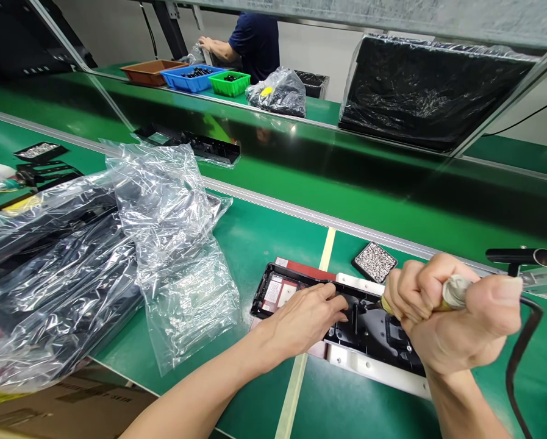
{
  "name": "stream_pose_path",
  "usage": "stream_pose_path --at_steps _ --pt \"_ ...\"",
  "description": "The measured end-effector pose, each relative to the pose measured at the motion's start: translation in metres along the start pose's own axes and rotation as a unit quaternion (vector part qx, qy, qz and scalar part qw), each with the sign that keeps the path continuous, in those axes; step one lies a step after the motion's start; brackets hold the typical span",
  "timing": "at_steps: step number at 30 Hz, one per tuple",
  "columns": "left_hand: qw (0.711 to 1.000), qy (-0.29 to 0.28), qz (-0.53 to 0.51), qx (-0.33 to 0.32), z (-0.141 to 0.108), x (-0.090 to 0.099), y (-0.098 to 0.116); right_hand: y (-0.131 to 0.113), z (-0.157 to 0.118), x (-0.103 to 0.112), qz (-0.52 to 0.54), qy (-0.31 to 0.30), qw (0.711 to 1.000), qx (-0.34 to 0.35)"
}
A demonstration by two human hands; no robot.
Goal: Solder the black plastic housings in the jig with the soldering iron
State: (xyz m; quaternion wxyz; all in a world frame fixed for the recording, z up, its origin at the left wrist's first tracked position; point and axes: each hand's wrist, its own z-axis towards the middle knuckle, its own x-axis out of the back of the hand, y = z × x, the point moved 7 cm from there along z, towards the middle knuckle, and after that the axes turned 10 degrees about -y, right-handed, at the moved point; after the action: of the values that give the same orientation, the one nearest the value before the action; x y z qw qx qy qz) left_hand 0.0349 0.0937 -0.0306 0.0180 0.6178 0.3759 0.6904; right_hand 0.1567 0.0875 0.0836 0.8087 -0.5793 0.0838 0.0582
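Note:
A long black plastic housing (362,323) lies open side up in a white and red fixture (378,370) on the green bench. My left hand (307,314) reaches across it, fingers bent and close together, gripping it near its middle; the fingertips are partly hidden inside. My right hand (447,311) is wrapped in a fist around a screwdriver with a yellowish handle (456,291), over the right part of the housing. Its tip points down to the left, and most of the tool is hidden by the fingers. Just behind the housing sits a small black tray of screws (374,263).
Plastic-wrapped black parts (72,262) cover the left of the bench. A black tube on a stand (520,256) and a dark cord (513,366) are at the right. Beyond the green belt (300,177), a person (257,46) works behind coloured bins (188,79).

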Motion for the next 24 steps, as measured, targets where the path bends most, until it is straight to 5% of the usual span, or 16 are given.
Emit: stream_pose_path --at_steps 24 --pt "1.0 0.008 0.007 0.0 -0.001 -0.007 -0.007 0.009 -0.002 0.0 0.003 0.023 1.0 0.005"
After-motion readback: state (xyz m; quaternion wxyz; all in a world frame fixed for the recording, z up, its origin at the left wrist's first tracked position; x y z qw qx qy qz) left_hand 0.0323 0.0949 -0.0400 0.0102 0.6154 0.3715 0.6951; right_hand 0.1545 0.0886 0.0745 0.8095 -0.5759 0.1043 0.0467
